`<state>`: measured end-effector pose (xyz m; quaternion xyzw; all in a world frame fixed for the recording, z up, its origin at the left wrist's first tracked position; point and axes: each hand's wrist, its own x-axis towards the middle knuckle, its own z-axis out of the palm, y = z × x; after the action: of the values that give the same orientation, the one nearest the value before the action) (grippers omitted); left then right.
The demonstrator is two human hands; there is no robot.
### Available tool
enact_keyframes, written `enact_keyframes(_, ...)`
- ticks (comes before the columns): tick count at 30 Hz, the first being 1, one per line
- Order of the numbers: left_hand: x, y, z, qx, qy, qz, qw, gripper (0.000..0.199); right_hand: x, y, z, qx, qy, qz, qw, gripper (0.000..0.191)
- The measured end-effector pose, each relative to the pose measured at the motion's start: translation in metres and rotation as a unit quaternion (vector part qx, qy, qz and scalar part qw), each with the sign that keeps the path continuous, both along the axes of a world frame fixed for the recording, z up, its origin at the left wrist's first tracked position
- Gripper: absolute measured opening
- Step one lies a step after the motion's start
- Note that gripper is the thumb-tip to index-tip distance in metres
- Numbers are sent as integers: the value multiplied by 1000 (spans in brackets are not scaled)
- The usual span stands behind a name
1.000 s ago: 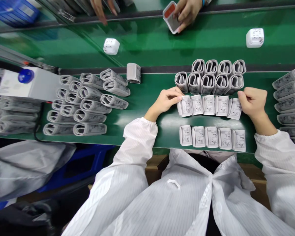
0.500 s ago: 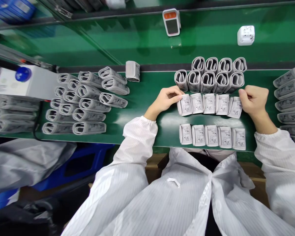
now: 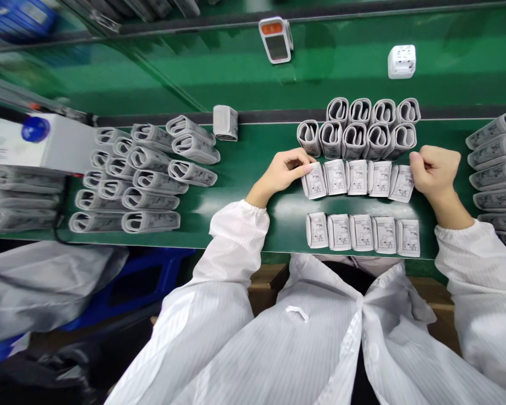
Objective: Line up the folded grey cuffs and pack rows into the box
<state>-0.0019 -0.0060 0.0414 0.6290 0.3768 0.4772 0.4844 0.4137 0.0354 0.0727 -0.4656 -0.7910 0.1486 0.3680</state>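
On the green bench, several folded grey cuffs with printed faces form a middle row (image 3: 357, 178). My left hand (image 3: 285, 171) pinches the cuff at the left end of that row (image 3: 314, 181). At the row's right end, my right hand (image 3: 434, 171) is curled closed, its thumb against the last cuff (image 3: 402, 184); whether it grips anything is hidden. Nearer the bench edge lies a second row of flat cuffs (image 3: 362, 233). Behind the middle row, rolled cuffs (image 3: 354, 140) stand on end in two rows.
More rolled cuffs (image 3: 152, 181) lie at the left beside a white box (image 3: 42, 140). A single cuff (image 3: 225, 122) sits near the back edge. Behind are a white device (image 3: 275, 40) and a white adapter (image 3: 402, 62). Another cuff stack (image 3: 498, 163) is at the right.
The view has shifted slightly, so the device and adapter appear further left. Both hands keep their places at the ends of the middle row.
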Motion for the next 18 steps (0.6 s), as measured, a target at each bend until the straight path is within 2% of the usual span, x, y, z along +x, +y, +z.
enact_keyframes(4, -1, 1, 0, 7, -15, -3, 1000, 44, 3, 4, -9, 42, 21, 17, 999, 79)
enact_keyframes(12, -3, 2, 1, -8, -36, -3, 999, 48, 1, 2, -7, 76, 34, 56, 995, 75)
enact_keyframes(18, -3, 1, 3, -11, -34, -11, 999, 47, 1, 3, -8, 63, 15, 42, 997, 76)
